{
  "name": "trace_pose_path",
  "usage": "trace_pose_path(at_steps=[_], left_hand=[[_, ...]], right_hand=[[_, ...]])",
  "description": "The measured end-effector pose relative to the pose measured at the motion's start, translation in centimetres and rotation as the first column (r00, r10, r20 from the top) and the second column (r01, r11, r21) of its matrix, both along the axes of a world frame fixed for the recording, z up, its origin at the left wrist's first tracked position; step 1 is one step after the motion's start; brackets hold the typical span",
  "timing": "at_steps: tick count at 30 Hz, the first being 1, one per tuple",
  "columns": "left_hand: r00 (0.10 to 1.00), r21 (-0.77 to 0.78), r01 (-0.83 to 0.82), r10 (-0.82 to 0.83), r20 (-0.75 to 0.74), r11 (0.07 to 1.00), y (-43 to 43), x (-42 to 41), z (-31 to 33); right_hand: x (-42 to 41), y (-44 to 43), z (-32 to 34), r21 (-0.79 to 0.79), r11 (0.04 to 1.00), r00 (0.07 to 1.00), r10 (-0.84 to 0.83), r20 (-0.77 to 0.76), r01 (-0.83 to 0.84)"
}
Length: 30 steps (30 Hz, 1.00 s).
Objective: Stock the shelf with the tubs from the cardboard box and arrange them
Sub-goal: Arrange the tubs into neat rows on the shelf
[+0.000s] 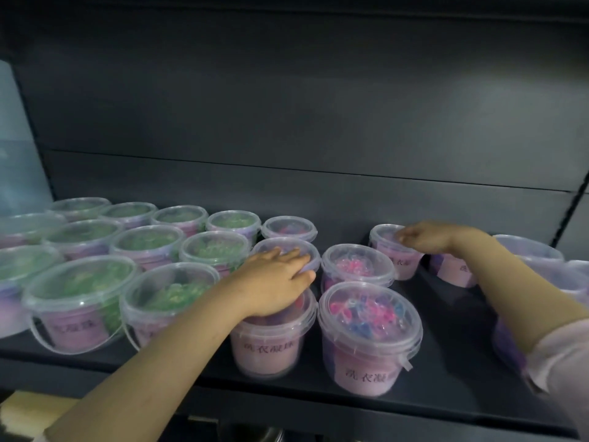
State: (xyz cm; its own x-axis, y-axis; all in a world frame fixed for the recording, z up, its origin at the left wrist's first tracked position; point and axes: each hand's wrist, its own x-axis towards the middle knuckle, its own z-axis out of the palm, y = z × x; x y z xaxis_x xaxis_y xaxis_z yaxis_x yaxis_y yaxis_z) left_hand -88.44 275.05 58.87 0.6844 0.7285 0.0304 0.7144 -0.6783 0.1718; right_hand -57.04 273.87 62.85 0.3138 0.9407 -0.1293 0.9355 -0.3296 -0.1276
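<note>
Left hand [277,275] laid flat on lid of middle-row pink tub [287,243], fingers straight, nothing gripped. Right hand [424,237] curled over lid of rear tub [401,264], tub gripped from above. Both tubs stood on dark shelf [446,314]. Green-filled tubs [143,247] ranked at left, front pink tub [369,317] set near shelf edge.

A shop: dark display shelf [446,314] stocked with rows of identical labelled tubs [369,333].

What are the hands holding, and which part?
Left hand lies flat on the middle pink tub, on its lid, not gripping. Right hand curls its fingers over the back pink tub, on its lid.
</note>
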Motion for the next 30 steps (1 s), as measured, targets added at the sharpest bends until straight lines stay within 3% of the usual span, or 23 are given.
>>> trace_pose_path(at_steps=[12, 20, 28, 30], left_hand=[[1.0, -0.009, -0.016, 0.016, 0.002, 1.0, 0.2, -0.1, -0.4], [1.0, -0.031, -0.029, 0.029, 0.009, 0.999, -0.1, 0.0, 0.0], [1.0, -0.008, -0.03, 0.03, -0.004, 1.0, -0.3, 0.0, 0.1], [0.999, -0.004, -0.029, 0.029, -0.015, 1.0, -0.3, 0.0, 0.1]], right_hand=[[-5.8, 3.9, -0.9, 0.037, 0.97, 0.969, 0.241, -0.045, -0.24], [-6.2, 4.9, -0.8, 0.014, 0.97, 0.97, 0.242, 0.0, -0.242], [-6.5, 1.0, -0.9, 0.224, 0.921, 0.946, 0.326, 0.001, -0.318], [-6.6, -0.1, -1.5, 0.208, 0.922, 0.941, 0.338, -0.025, -0.326]])
